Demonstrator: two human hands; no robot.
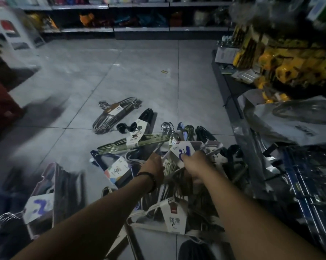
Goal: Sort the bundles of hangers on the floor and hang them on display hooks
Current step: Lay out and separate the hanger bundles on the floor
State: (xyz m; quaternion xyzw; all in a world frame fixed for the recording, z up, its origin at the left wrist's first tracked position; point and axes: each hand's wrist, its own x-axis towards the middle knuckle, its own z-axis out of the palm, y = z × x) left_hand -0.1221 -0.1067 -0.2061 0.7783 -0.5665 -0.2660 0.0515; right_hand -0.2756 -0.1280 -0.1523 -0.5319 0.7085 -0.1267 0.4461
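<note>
Fingers (188, 159) of the right hand (196, 167) curl round a white-labelled hanger bundle (178, 148) atop the heap of bundles (175, 212) on the tiled floor (83, 72). The left hand (152, 166) reaches in just beside it, its grasp hidden. A green bundle (136, 145) and a grey bundle (111, 115) lie farther out.
</note>
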